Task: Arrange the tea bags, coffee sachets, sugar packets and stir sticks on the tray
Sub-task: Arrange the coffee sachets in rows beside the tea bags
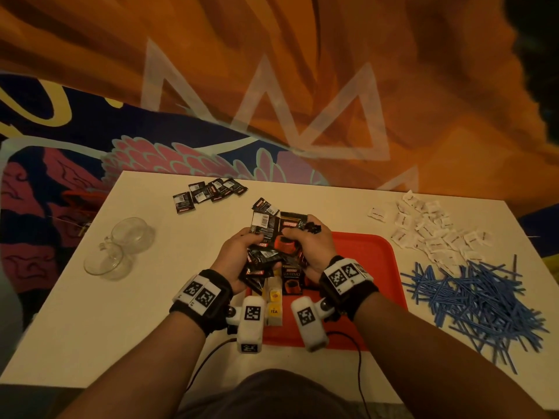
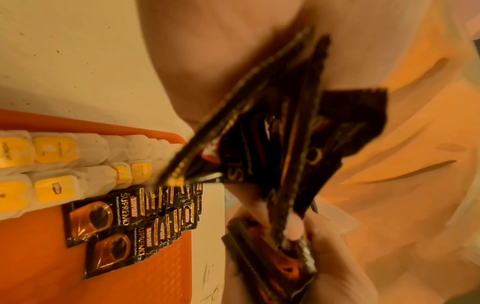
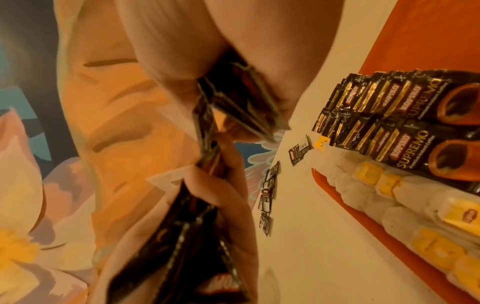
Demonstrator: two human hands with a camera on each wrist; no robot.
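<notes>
Head view: left hand [image 1: 239,252] and right hand [image 1: 305,246] both clutch loose bundle of coffee sachets [image 1: 272,237] above red tray [image 1: 375,267], fingers curled round it. Sachets light, thin, slick foil, likely to slide apart; best pinched flat across stack edges, squared before laying beside tea bags [image 2: 52,160].

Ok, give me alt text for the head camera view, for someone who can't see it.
Both hands, left and right, grip a bunch of black coffee sachets above a red tray on a white table. Sugar packets and blue stir sticks lie to the right, two glass cups to the left.
</notes>
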